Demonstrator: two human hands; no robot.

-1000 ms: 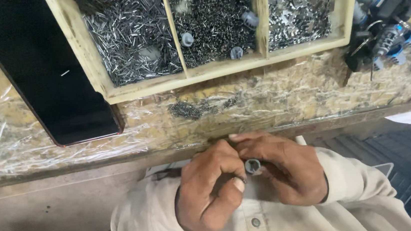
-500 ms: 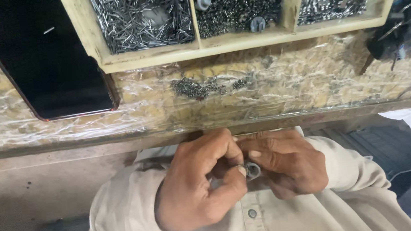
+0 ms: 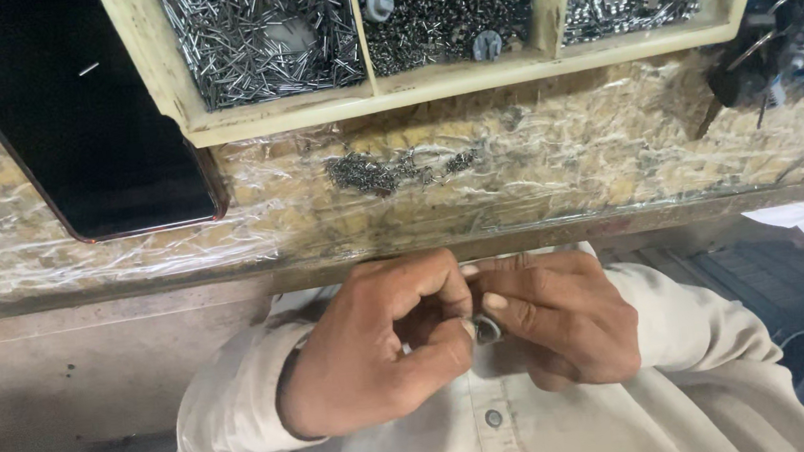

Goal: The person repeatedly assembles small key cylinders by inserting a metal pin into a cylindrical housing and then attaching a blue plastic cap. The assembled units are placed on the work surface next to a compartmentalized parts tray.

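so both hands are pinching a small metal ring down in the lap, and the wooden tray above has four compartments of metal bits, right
Not quite: the tray shows three compartments, not four, in the head view. The rest holds: the left hand and right hand pinch a small metal ring in the lap.

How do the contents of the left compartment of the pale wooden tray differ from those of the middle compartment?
The left compartment of the pale wooden tray holds long, thin, bright metal pins; the middle compartment holds much shorter, darker bits. The pins lie criss-crossed in a shiny heap, while the short bits form a finer, grainier bed. One grey round cap lies half buried on the left; three sit on top in the middle. Both compartments are well filled with metal parts.
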